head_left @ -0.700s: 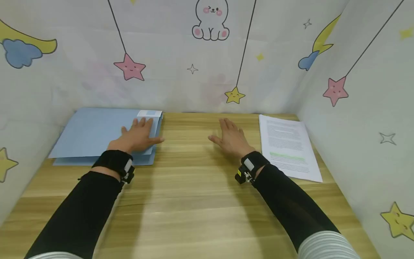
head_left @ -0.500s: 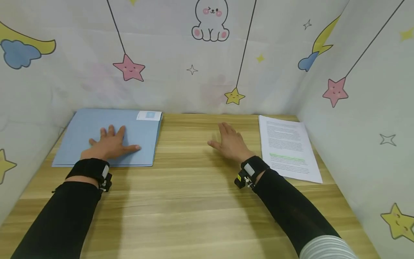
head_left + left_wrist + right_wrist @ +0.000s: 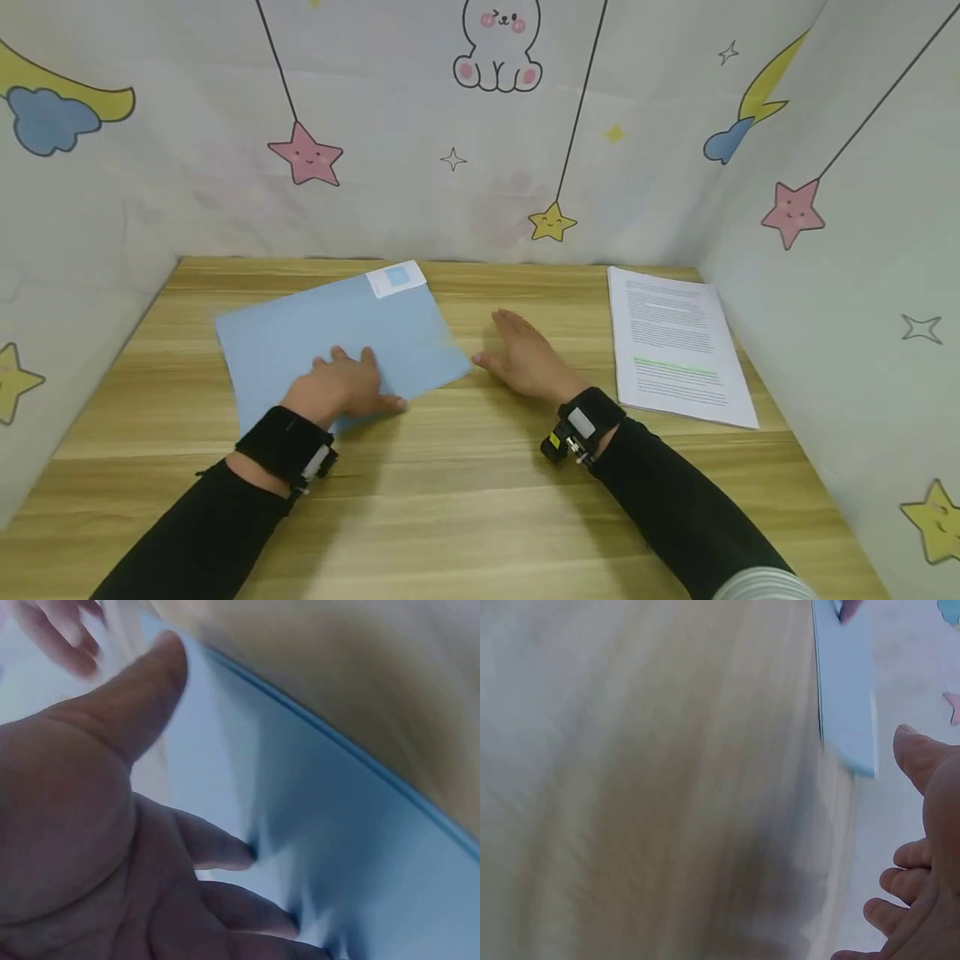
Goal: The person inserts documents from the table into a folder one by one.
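Observation:
A light blue file folder (image 3: 315,317) lies turned at an angle on the wooden table, a white label (image 3: 396,279) at its far right corner. My left hand (image 3: 341,387) presses on its near part with fingers spread; in the left wrist view the fingertips (image 3: 238,855) touch the blue cover and the thumb lies along its edge. My right hand (image 3: 525,358) is held over the table just right of the folder's right corner, fingers extended and holding nothing. The right wrist view shows the folder (image 3: 847,697) close beyond the right thumb.
A stack of printed paper (image 3: 678,346) with one green highlighted line lies at the right of the table (image 3: 465,517). Fabric walls (image 3: 390,200) printed with stars, clouds and a white animal enclose the back and sides.
The folder has slid right and toward me from the back left and turned anticlockwise under my left hand, its cover now flat. My right hand has come slightly nearer.

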`<state>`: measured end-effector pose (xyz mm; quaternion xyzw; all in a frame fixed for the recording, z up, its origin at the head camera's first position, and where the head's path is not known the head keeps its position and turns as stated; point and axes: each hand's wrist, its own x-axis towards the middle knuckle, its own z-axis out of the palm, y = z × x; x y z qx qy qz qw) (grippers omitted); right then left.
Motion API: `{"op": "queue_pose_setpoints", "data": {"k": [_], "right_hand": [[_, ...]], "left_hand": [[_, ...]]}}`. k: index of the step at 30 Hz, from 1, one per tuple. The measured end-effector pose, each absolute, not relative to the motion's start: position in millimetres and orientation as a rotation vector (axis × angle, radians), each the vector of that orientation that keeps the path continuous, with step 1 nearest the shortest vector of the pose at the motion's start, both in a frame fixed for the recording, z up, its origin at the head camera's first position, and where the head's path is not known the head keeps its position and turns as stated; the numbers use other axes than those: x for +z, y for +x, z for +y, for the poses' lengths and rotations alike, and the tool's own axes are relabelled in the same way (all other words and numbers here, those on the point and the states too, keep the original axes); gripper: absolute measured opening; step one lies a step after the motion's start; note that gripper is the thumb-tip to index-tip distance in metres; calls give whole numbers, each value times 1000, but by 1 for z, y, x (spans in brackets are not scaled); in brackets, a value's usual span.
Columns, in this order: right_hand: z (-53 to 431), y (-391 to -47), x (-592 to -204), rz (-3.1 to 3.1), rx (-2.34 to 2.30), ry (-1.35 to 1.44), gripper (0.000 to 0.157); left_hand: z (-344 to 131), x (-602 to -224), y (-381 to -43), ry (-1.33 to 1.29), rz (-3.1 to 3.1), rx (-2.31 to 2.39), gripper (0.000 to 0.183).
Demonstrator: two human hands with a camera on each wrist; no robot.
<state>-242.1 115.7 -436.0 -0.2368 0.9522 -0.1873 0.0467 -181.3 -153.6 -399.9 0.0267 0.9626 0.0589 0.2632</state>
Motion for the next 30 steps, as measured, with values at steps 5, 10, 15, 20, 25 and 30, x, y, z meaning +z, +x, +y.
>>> {"op": "queue_pose_setpoints", "data": {"k": [5, 10, 15, 20, 25, 30], "right_hand": [[111, -221, -441, 2885, -521, -806, 83], [114, -207, -441, 2900, -335, -854, 87], [125, -203, -441, 2844, -194, -843, 102], [143, -220, -442, 2824, -207, -814, 103], [164, -235, -447, 2875, -302, -642, 98], [171, -232, -450, 2892, -528, -467, 94]], "left_hand": [[-101, -396, -151, 350, 2567, 75, 96], [-73, -393, -130, 752, 2459, 54, 87], [-92, -384, -139, 834, 2525, 229, 82], [-146, -397, -165, 644, 2725, 374, 96], [-169, -416, -154, 564, 2601, 601, 120], [-159, -421, -128, 574, 2629, 638, 129]]}}
